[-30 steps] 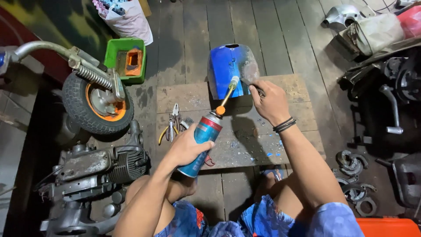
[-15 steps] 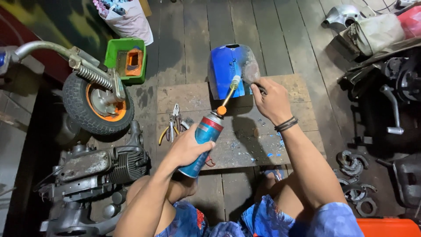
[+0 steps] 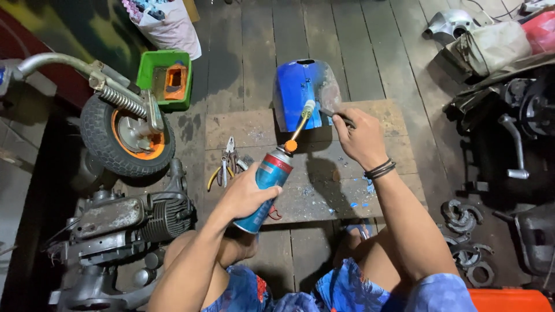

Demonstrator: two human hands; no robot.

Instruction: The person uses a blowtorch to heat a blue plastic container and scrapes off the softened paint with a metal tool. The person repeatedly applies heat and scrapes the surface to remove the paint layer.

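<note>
Head view looks down on your left hand (image 3: 245, 196) wrapped around a blue gas canister torch (image 3: 269, 186), its long axis running from low near your knee up and to the right, with the brass nozzle (image 3: 303, 118) pointing at the blue scooter fender panel (image 3: 300, 98). That panel stands at the far edge of the wooden board (image 3: 324, 173), its long axis running away from you and its right side scraped down to grey. Your right hand (image 3: 361, 138) is closed on a thin scraper (image 3: 332, 113), whose tip touches the panel just beside the nozzle. Blue paint flakes (image 3: 355, 203) lie scattered on the board near your right wrist, which wears dark bands. Pliers (image 3: 224, 169) lie on the board's left end, close to the canister. Farther left, a green plastic crate (image 3: 151, 78) holds an orange box (image 3: 176, 82); beside it sits a small wheel with an orange rim (image 3: 128, 137) on a sprung fork, and an engine block (image 3: 124, 222) lies nearer you. Compared with half a second ago, both hands, the torch and the panel sit in practically the same places; the scraper has stayed at the same spot on the panel.
</note>
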